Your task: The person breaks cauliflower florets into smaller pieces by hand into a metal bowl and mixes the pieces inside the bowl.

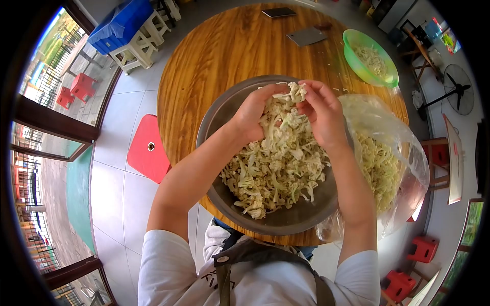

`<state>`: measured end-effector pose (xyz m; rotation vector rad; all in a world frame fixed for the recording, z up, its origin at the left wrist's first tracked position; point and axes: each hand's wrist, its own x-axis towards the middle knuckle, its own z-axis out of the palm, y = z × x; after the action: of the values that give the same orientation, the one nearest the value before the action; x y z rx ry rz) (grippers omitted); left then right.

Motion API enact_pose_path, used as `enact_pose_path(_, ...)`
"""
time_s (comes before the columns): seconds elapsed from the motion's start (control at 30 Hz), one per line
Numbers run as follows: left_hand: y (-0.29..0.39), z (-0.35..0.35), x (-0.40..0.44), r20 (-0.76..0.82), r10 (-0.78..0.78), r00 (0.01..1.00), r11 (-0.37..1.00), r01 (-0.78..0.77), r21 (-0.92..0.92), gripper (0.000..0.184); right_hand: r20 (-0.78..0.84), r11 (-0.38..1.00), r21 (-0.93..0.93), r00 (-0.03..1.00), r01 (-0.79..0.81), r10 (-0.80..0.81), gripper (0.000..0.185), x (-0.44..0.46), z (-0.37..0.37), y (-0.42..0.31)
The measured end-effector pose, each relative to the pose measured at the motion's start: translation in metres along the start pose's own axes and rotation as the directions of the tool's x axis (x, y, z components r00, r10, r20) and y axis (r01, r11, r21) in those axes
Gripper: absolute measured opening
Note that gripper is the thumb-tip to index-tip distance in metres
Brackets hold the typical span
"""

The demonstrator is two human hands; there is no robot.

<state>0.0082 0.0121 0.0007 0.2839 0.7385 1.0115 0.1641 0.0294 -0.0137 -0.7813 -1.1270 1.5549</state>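
A wide metal bowl (301,222) stands at the near edge of the wooden table, with many cauliflower pieces (280,163) in it. Over its far part, my left hand (255,109) is closed around some cauliflower. My right hand (324,109) pinches a cauliflower floret (297,93) between its fingers, just beside my left hand. To the right of the bowl, a clear plastic bag (365,109) holds more cut cauliflower.
On the round table (219,46) are a green basin (392,79) with pale pieces at the back right, a cleaver (306,36) and a dark phone-like object (278,12). A red stool (145,153) stands left; a fan (459,89) is at the far right.
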Motion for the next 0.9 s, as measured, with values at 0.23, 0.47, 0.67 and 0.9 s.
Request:
enact_pose_path(0.23,0.001,-0.008,-0.001,0.149,0.024,0.989,0.992,-0.042,0.116,0.020,-0.013,0.998,0.059,1.000,-0.019,0.019,0.020,0.001,-0.001,0.000)
enact_pose_path(0.47,-0.002,-0.012,0.002,0.085,0.073,0.994,0.973,-0.090,0.211,0.017,-0.018,0.999,0.045,1.000,0.004,-0.003,0.021,0.003,-0.001,0.000)
enact_pose_path(0.67,-0.002,-0.009,0.002,0.034,0.203,0.979,0.948,-0.205,0.243,0.009,-0.036,0.998,-0.056,0.998,0.042,-0.045,0.021,0.003,-0.001,0.001)
enact_pose_path(0.9,-0.005,-0.013,0.005,-0.061,0.181,0.982,0.952,-0.159,0.260,0.015,-0.063,0.817,-0.482,0.917,0.318,-0.394,0.019,-0.008,0.013,0.003)
